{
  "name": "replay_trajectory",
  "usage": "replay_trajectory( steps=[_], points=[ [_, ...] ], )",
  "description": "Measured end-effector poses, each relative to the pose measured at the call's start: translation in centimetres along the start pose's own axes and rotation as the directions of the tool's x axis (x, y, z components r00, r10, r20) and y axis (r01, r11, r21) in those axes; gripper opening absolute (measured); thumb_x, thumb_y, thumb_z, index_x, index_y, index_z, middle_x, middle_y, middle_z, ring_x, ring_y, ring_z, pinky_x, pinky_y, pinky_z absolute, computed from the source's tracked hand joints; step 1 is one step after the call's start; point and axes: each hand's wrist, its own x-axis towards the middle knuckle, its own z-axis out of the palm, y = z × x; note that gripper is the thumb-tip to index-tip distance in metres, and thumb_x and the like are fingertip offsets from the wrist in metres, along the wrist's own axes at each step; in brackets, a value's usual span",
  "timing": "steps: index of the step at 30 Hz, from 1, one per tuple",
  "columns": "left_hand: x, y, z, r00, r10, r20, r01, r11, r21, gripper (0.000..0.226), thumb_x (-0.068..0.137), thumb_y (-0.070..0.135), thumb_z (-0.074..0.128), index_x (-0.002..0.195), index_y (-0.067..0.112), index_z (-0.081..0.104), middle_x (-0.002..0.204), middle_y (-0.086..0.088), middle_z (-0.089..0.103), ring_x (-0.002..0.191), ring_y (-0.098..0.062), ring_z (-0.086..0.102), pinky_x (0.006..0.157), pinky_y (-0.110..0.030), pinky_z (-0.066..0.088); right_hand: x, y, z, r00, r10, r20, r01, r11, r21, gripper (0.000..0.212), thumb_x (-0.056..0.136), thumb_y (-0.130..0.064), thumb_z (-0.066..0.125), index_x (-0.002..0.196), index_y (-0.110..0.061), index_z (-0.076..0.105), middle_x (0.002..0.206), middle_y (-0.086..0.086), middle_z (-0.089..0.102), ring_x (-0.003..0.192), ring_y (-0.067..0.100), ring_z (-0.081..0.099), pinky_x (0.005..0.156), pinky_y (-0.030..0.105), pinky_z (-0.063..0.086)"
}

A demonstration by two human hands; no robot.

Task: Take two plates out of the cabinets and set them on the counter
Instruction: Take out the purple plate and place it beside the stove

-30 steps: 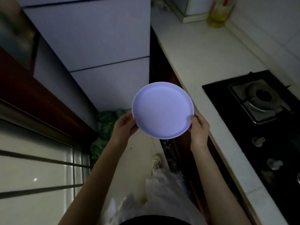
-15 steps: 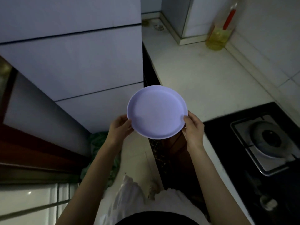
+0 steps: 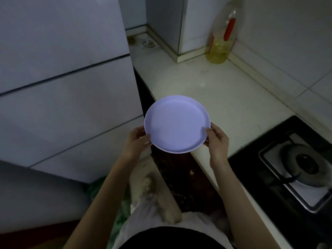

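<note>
A round pale lilac plate [image 3: 177, 124] is held level in the air, partly over the front edge of the white counter [image 3: 212, 90]. My left hand [image 3: 135, 142] grips its left rim and my right hand [image 3: 218, 139] grips its right rim, thumbs on top. The plate is empty and does not touch the counter. Below the counter the dark cabinet front [image 3: 181, 169] is in shadow. No second plate is in view.
A white refrigerator [image 3: 62, 83] stands to the left of the counter. An oil bottle [image 3: 221, 38] with a red handle stands at the back by the wall. A black gas hob [image 3: 294, 169] with a burner fills the counter's right side.
Both hands have carried the plate to the right and forward, from over the floor gap to above the counter's edge. The view has tilted up toward the counter's back.
</note>
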Motion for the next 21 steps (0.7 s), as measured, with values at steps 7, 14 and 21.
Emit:
replay_trajectory(
  steps=[7,14,21],
  points=[
    [8.5,4.3,-2.0,0.994,-0.042,0.102,0.032,0.995,0.094,0.033,0.085,-0.001,0.055,0.118,-0.002,0.053,0.105,-0.011,0.065,0.092,-0.022,0.066,0.07,-0.022,0.057,3.3,0.4,5.1,0.994,0.003,-0.111,-0.001,1.0,0.016,0.033,0.086,-0.014,0.059,0.118,-0.006,0.062,0.089,0.001,0.069,0.08,0.013,0.065,0.062,0.019,0.055],
    [14.4,5.9,-1.7,0.974,-0.098,0.203,0.066,0.985,0.156,0.038,0.085,-0.003,0.052,0.123,-0.001,0.052,0.121,-0.019,0.061,0.108,-0.028,0.062,0.08,-0.029,0.054,5.3,0.7,7.4,0.973,-0.013,-0.23,0.006,1.0,-0.029,0.034,0.088,-0.018,0.057,0.119,-0.006,0.062,0.105,0.014,0.068,0.093,0.027,0.065,0.075,0.036,0.055],
    [18.3,5.9,0.9,0.964,-0.177,0.197,0.154,0.98,0.127,0.033,0.085,-0.004,0.054,0.118,0.003,0.051,0.117,-0.012,0.056,0.107,-0.026,0.058,0.085,-0.032,0.049,8.3,-0.1,6.8,0.958,0.008,-0.286,-0.051,0.988,-0.143,0.023,0.085,-0.015,0.059,0.106,-0.011,0.067,0.093,0.007,0.07,0.091,0.029,0.066,0.083,0.046,0.056]
  ],
)
